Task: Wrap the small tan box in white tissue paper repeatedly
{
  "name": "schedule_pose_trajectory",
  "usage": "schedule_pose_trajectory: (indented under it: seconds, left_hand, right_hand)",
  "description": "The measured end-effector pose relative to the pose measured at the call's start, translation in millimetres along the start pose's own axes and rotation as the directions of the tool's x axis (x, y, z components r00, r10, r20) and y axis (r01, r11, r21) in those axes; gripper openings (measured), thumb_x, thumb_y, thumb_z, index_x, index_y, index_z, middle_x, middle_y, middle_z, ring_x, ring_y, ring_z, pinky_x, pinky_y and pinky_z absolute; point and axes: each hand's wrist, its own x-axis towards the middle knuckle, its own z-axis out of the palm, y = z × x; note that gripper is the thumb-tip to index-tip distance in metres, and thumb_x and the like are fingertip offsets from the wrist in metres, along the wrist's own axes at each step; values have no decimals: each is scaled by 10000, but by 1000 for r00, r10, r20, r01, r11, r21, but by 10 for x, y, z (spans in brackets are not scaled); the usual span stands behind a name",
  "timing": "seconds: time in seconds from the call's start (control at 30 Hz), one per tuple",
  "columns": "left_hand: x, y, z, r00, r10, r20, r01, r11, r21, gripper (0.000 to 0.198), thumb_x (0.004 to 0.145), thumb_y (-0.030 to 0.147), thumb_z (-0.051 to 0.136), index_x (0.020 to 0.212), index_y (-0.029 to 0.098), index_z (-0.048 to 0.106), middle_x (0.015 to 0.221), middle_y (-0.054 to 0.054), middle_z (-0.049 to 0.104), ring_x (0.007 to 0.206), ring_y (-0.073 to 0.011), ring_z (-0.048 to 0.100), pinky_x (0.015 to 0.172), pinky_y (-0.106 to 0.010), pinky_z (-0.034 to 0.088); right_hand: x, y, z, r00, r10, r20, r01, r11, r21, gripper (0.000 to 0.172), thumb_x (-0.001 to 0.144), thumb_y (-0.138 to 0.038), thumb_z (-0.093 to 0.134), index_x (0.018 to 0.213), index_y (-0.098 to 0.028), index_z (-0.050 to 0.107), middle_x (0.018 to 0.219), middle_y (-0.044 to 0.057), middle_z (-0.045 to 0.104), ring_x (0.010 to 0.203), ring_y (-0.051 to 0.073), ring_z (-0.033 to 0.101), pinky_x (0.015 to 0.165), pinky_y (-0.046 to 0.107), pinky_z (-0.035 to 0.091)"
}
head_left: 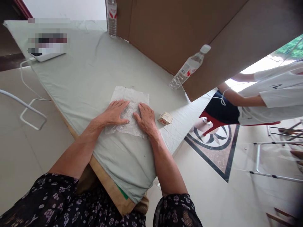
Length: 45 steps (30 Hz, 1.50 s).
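Head cam: left hand (115,113) and right hand (146,118) lie palm-down on bubble wrap (132,106), thumbs angled inward, grips pretty wide.

My camera sits on my head. It looks forward and down, near and wide. My left hand (115,113) and my right hand (146,119) are around the middle. It sees my sleeves (47,195) below them, the table (71,72) beyond them and floor (208,195) right of them. The far right corners look dark, maybe blurry.
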Motion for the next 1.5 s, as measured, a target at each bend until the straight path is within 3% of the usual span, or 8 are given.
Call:
schedule_pose_trajectory:
  seconds: [0.43, 0.57, 0.73, 0.9, 1.1, 1.23, 1.4, 1.5]
  left_hand:
    - [36, -97, -20, 993, 55, 101, -57, 998, 15, 1155, 761, 693, 716, 1681, 201, 220, 1765, -154, 241, 1645, -380, 163, 1333, -549, 129]
    - [39, -85, -20, 994, 70, 87, -70, 998, -8, 1127, 762, 692, 710, 1673, 216, 247, 1762, -144, 256, 1645, -369, 172, 1333, -547, 126]
    - [-3, -45, -94, 998, 55, 41, -51, 995, -88, 1015, 809, 610, 677, 1646, 164, 316, 1742, -162, 301, 1637, -374, 201, 1334, -535, 146]
    - [-46, -59, -161, 995, 49, -91, -66, 979, -193, 815, 842, 361, 552, 1615, 179, 369, 1636, -128, 474, 1528, -302, 426, 1286, -466, 320]
    - [-48, -158, -74, 989, 111, 101, -109, 994, -24, 979, 766, 413, 644, 1647, 166, 297, 1739, -152, 301, 1640, -388, 168, 1329, -559, 159]
    - [-51, -215, -105, 979, 115, 169, -110, 993, -37, 1002, 777, 480, 650, 1660, 197, 270, 1765, -140, 247, 1649, -376, 142, 1330, -560, 142]
    - [-52, -110, -136, 994, 92, 51, -87, 991, -99, 870, 828, 410, 591, 1639, 239, 325, 1714, -112, 373, 1640, -360, 198, 1322, -595, 147]
    - [-42, -16, -127, 997, 71, -12, -72, 992, -100, 837, 833, 433, 616, 1613, 244, 378, 1688, -105, 418, 1642, -371, 182, 1325, -612, 101]
  right_hand:
    - [-58, -89, -70, 998, 46, -30, -47, 998, -37, 496, 1024, -312, 551, 1489, -140, 556, 1641, 174, 487, 1557, 309, 408, 1264, 526, 330]
    - [-268, -243, -107, 998, -55, 9, 56, 995, -82, 536, 1037, -376, 543, 1521, -146, 526, 1667, 170, 452, 1585, 316, 360, 1274, 521, 305]
    - [-434, -312, -40, 994, -42, 100, 51, 995, -83, 554, 1076, -418, 456, 1562, -153, 488, 1691, 147, 420, 1594, 299, 351, 1293, 512, 276]
    - [-424, -307, -8, 996, -39, 74, 44, 997, -65, 551, 1065, -425, 482, 1564, -190, 489, 1691, 127, 426, 1595, 292, 347, 1291, 521, 277]
    - [-414, -201, -68, 995, -55, 83, 57, 998, -19, 575, 1049, -467, 514, 1563, -211, 500, 1687, 107, 437, 1585, 285, 364, 1295, 512, 273]
    - [-423, -91, -101, 991, -84, 105, 82, 996, 25, 615, 1019, -468, 574, 1560, -183, 507, 1685, 116, 438, 1583, 277, 371, 1301, 499, 271]
    - [-431, -76, -67, 994, -108, 14, 106, 991, 76, 529, 993, -440, 617, 1470, -212, 603, 1628, 108, 521, 1546, 269, 434, 1281, 504, 317]
    - [-461, -92, -139, 980, -149, -135, 163, 981, 105, 367, 997, -396, 593, 1299, -223, 709, 1494, 104, 651, 1502, 263, 493, 1252, 497, 364]
